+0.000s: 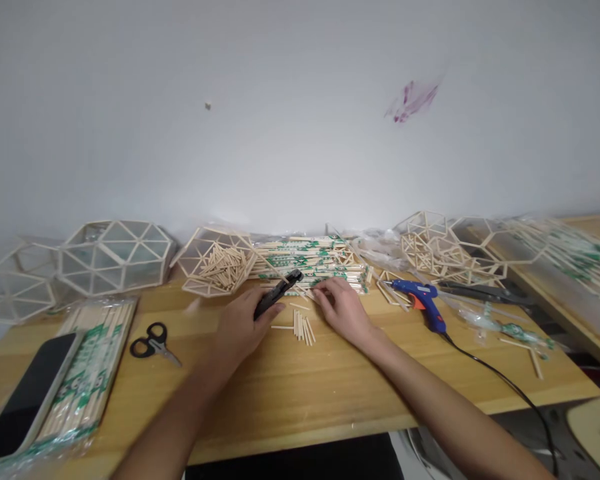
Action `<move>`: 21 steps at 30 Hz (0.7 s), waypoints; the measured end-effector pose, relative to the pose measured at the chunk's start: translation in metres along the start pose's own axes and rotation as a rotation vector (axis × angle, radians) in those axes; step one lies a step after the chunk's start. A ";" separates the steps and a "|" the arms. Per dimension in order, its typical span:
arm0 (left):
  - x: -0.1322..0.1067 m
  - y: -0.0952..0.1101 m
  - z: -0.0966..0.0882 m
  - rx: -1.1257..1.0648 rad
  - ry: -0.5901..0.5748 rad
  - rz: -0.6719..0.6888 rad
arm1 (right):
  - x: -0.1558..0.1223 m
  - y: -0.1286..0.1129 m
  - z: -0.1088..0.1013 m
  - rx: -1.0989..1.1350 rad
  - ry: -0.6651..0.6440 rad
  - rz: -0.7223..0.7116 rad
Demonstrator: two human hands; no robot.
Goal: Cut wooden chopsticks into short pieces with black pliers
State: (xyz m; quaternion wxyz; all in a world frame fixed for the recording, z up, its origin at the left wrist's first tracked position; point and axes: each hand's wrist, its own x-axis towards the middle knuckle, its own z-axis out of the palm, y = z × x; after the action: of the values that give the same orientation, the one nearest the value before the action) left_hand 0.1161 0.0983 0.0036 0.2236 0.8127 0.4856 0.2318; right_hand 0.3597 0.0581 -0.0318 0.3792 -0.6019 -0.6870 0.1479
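Note:
My left hand (247, 320) is wrapped round a black hand tool (275, 297) that looks like a cutter; its tip points up and to the right. My right hand (343, 308) is low over the table, fingers bent and close together at thin wooden sticks (305, 293). Whatever is between those fingertips is too small to make out. Between the hands, several short cut sticks (303, 327) lie side by side on the wood. Just beyond, long chopsticks in green-printed clear wrappers (310, 257) are heaped against the wall.
Left stand stick-framed polygon shapes (117, 257), one holding cut sticks (223, 267). Scissors (155, 343), a phone (30, 390) and packed chopsticks (93, 363) lie nearer. A blue glue gun (425, 300) with its cord (500, 373) rests right, near more frames (450, 250).

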 end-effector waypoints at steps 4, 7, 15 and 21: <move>0.000 0.005 -0.002 0.081 -0.141 -0.032 | -0.001 -0.010 -0.002 0.213 -0.042 0.002; 0.000 0.009 -0.001 0.111 -0.205 -0.061 | -0.003 -0.016 0.003 0.510 -0.157 0.095; 0.000 0.014 0.005 0.164 -0.240 -0.104 | -0.009 -0.016 0.016 0.774 -0.189 0.275; -0.001 0.013 0.009 0.142 -0.237 -0.093 | -0.007 -0.018 0.014 0.754 -0.198 0.321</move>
State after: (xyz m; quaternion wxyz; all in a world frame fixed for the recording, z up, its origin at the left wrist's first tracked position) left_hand 0.1296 0.0908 0.0043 0.2319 0.8248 0.5081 0.0885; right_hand 0.3370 0.0503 -0.0314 0.4771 -0.5034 -0.5155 0.5033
